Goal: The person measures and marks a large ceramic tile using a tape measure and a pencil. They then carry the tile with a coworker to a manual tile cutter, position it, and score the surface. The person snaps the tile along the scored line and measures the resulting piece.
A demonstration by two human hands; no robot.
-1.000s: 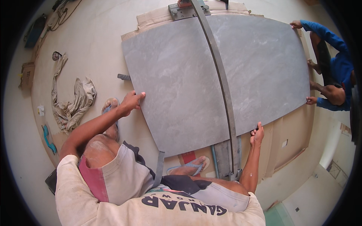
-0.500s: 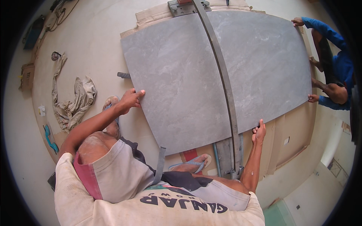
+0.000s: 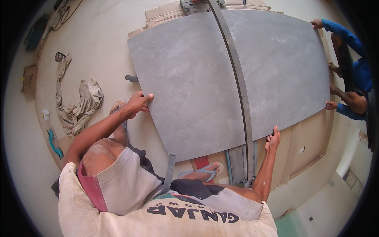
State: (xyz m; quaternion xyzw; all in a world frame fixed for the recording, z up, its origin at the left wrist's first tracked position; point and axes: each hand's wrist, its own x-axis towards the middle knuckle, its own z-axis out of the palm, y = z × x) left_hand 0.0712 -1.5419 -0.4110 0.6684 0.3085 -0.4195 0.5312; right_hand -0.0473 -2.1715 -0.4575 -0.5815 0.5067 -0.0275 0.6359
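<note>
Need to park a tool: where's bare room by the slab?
Floor between cloth and slab, past the left hand, except one dark stub; slab's face either side of the rail. Crowded: slab's near edge, with right hand, rail and sandalled foot.

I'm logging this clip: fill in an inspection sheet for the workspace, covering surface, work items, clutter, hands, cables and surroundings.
Surface: pale floor, with cardboard sheets showing beyond the tile.
Work items: large grey tile, crossed by a long dark metal rail.
Clutter: crumpled beige cloth and a turquoise tool, kind unclear, at the left.
Hands: left hand grips the tile's left edge; right hand grips its near edge, right of the rail.
Cables: dark cord on the floor, upper left; where it leads is unclear.
Surroundings: a co-worker in blue sleeves has both hands at the tile's right end; brown carton at far left.
</note>
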